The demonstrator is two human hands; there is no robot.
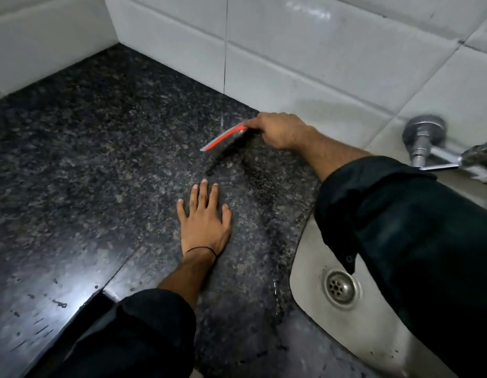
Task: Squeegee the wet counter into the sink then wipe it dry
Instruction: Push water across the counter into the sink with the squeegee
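A dark speckled granite counter (pixel 100 148) fills the left and middle of the head view. My right hand (pixel 282 130) grips an orange and grey squeegee (pixel 223 137) near the back wall, its blade tilted on the counter and pointing left. A darker wet streak runs from the blade toward me. My left hand (pixel 205 225) lies flat on the counter, fingers spread, holding nothing. The steel sink (pixel 307 257) with its round drain (pixel 339 286) sits at the right, partly hidden by my right sleeve.
White wall tiles (pixel 305 50) run along the back and left of the counter. A chrome tap (pixel 427 143) juts from the wall above the sink. A seam crosses the counter at lower left, where light glares on the stone.
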